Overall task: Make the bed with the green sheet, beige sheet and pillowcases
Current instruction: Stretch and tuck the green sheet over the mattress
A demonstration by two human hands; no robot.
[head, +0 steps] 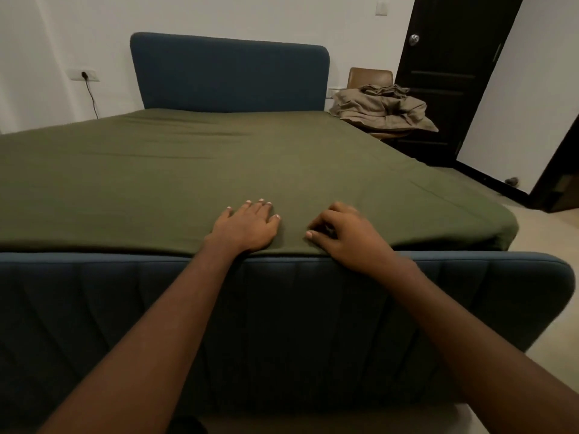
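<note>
The green sheet [194, 170] lies spread flat over the whole mattress, with a few light wrinkles near the headboard. My left hand [246, 227] rests flat on it at the foot edge, fingers straight and spread. Just to its right, my right hand [347, 234] lies on the sheet with its fingers curled in; whether it pinches the fabric I cannot tell. A crumpled pile of beige bedding [380, 109] sits on a brown chair [369, 76] beside the head of the bed, at the right.
A dark blue padded footboard [282, 308] stands between me and the mattress, and a blue headboard [230, 73] rises at the far end. A dark door [445, 76] stands open at the right. A wall socket with a black cable [86, 76] is at the left.
</note>
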